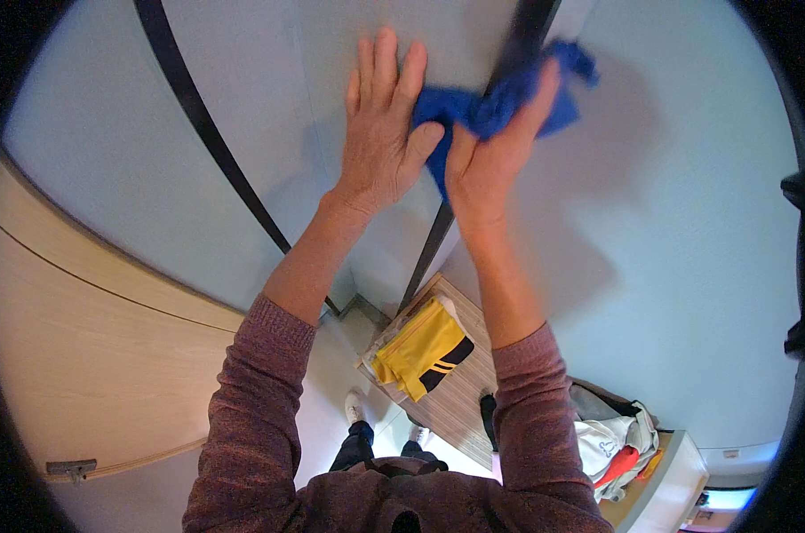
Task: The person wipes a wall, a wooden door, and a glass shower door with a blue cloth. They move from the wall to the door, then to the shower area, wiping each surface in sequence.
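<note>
A blue cloth (pixel 496 111) is held high in front of the body, against a dark strip (pixel 435 240) that runs between a grey panel (pixel 318 53) and a pale wall surface (pixel 713 213). The cloth is bunched and clamped between the thumb and fingers of the right hand (pixel 498 169), which is slightly blurred. The left hand (pixel 380 133) is laid flat on the panel with fingers extended, nothing gripped; its thumb is seen at the cloth's edge, though whether the two are touching cannot be told. Wiping of the strip appears to be the step in hand, with the panel braced by the left palm. For another stroke, even pressure along the strip seems to be called for, with loose folds gathered in. Below, a yellow and black fabric item (pixel 425 346) is laid on a wooden surface (pixel 447 413).
</note>
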Action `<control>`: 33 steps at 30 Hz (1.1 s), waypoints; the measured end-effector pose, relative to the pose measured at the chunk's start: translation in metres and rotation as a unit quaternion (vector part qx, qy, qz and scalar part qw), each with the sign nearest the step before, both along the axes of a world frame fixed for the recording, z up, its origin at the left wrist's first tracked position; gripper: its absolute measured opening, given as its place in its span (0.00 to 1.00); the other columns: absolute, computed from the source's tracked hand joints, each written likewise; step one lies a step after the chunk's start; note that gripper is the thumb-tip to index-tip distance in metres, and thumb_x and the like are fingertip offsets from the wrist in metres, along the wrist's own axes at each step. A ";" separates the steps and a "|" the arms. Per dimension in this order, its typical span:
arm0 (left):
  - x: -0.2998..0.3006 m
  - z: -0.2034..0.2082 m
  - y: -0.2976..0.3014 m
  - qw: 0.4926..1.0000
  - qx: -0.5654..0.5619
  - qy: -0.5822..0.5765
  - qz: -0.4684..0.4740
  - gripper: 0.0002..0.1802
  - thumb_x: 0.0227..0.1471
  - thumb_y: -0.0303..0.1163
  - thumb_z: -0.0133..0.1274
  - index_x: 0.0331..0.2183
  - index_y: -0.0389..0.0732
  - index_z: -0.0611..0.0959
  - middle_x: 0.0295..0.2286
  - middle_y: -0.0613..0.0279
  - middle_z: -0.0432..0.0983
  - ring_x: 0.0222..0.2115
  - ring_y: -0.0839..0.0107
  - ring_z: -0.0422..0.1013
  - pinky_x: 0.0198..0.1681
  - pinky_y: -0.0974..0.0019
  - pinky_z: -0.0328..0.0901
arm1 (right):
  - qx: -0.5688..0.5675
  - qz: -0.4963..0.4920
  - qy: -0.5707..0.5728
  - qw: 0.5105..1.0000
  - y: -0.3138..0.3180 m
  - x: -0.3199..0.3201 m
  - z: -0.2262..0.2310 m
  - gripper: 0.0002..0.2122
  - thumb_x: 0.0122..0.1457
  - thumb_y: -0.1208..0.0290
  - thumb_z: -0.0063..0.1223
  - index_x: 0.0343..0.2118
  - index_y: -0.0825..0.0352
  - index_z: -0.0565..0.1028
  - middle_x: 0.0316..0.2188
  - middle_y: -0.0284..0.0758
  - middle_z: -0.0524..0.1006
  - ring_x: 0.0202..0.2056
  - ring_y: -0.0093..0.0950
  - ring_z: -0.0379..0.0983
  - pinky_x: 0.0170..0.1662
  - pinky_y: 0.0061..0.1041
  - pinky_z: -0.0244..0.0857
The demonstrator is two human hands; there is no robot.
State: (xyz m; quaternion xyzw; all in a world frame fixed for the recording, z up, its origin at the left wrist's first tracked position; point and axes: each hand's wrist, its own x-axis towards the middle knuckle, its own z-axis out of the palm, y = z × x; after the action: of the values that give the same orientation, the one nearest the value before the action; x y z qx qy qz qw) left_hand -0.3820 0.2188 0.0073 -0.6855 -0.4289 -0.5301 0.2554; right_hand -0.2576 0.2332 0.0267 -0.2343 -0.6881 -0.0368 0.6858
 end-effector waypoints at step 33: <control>-0.199 0.013 -0.242 0.945 0.128 0.045 0.296 0.17 0.41 0.20 0.47 0.38 0.39 0.76 0.48 0.49 0.63 0.53 0.46 0.52 0.53 0.54 0.51 | 0.045 -0.097 -0.661 0.743 -0.009 -0.063 -0.101 0.24 0.46 0.80 0.44 0.50 0.69 0.62 0.51 0.42 0.63 0.46 0.37 0.66 0.49 0.31 0.60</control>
State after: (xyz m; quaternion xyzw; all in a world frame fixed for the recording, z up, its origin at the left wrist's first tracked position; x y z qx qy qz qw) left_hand -0.5805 -0.0231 0.0205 -0.5120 -0.5294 -0.4497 0.5054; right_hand -0.3210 0.2247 -0.0739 -0.1857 -0.9399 -0.2799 0.0614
